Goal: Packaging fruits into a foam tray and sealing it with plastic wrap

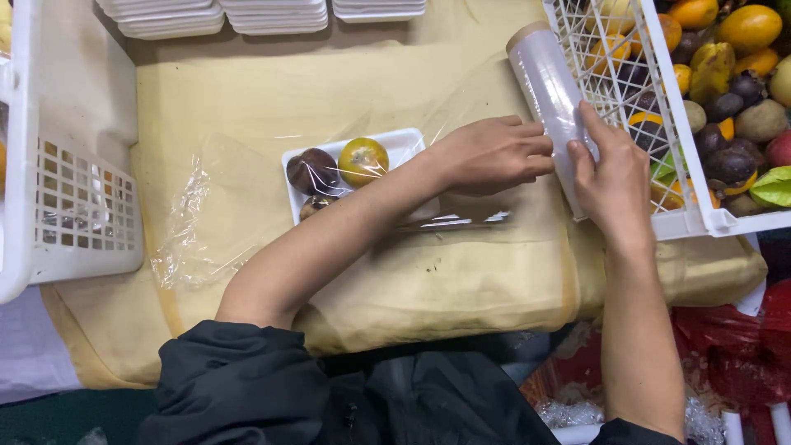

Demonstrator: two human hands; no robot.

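A white foam tray (404, 147) lies on the beige cloth and holds a dark purple fruit (312, 170), a yellow-green fruit (363, 160) and a third fruit half hidden by my forearm. Clear cling film (198, 222) is stretched over the tray and trails off to the left. My left hand (490, 154) rests palm down on the film just right of the tray, fingertips against the roll of cling film (548, 82). My right hand (611, 173) grips the near end of that roll, which leans against the white crate.
A white plastic crate (688, 177) full of mixed fruit stands at the right. Another white crate (74, 206) is at the left. Stacks of white foam trays (272, 16) line the far edge. Red bags (741, 346) lie at lower right.
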